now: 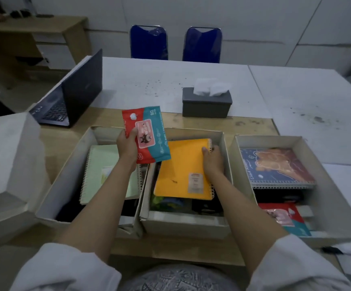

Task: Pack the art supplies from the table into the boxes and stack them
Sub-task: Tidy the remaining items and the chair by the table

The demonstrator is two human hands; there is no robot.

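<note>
On the desk point(191, 122), three open boxes sit in a row under your arms. Your right grip point(213, 159) clamps the far spiral edge of the orange notebook point(183, 171) lying in the middle box point(227, 156). Your left grip point(128, 143) pinches a red and teal packet point(149, 135), raised over the left box point(69, 171), with a green notebook point(99, 173) below it.

The red and teal packet point(148, 135) held up by the left hand point(128, 143) has a white "80" near its top corner. The blue notebook point(275, 164) in the right box has slanted white words along its edge, too blurry to read. The small label on the orange notebook point(183, 166) is too small to read.
</note>
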